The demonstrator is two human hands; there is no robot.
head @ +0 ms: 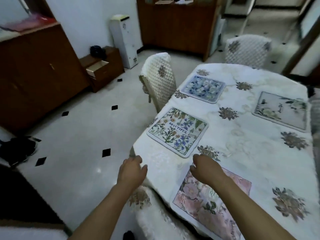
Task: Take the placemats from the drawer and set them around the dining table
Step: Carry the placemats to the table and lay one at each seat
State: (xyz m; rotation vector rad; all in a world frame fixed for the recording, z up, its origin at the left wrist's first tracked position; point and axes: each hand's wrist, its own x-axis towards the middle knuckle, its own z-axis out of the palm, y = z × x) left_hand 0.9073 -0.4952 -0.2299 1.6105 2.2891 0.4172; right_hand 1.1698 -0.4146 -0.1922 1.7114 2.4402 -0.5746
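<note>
White embroidered cloth covers the dining table [251, 153], and four placemats already lie on it. A blue floral mat [202, 88] sits at the far end of the left edge, with the botanical "BEAUTIFUL" mat [178, 131] nearer along that edge. A pale mat with green-white blossoms [281, 110] lies by the right edge, and a pink floral mat [213, 196] at the near edge.

The laying looks all but finished. Both hands hold nothing. The left hand [133, 168] hovers at the table's near left corner, fingers loosely curled. The right hand [206, 168] hangs over the pink mat's far corner, fingers slack; whether it touches, I cannot tell.

Next probably comes a light squaring of that mat, then the open drawer [97, 67] across the room.
</note>
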